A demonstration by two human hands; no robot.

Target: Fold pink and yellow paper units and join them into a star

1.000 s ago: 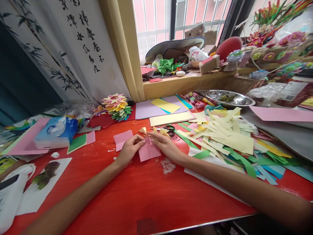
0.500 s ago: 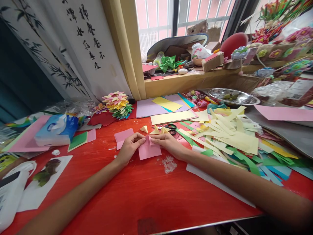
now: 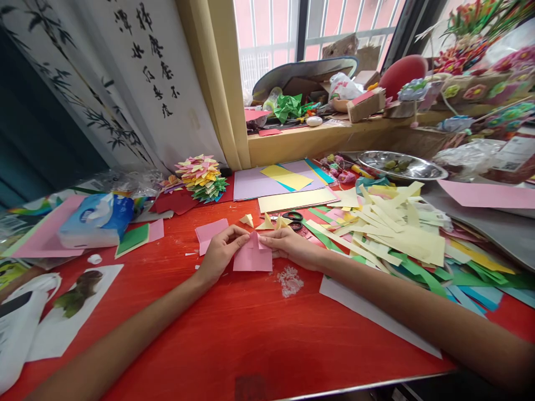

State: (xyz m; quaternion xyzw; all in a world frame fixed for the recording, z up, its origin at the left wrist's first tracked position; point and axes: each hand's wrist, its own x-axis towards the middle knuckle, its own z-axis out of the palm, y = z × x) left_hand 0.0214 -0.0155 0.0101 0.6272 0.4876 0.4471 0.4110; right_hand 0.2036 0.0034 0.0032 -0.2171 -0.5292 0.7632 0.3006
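The left hand [image 3: 220, 250] and the right hand [image 3: 296, 248] each pinch the upper part of a creased pink paper [image 3: 253, 260] between thumb and fingers, holding it at the middle of the red table [image 3: 188, 340]. Just beyond the fingers lie folded yellow pieces [image 3: 266, 223] and black-handled scissors [image 3: 293, 218], with another pink sheet [image 3: 208, 234] just left of the left hand. Farther out, a heap of paper strips [image 3: 388, 220] spreads to the right, and a blue tissue pack [image 3: 119, 214] sits on the left.
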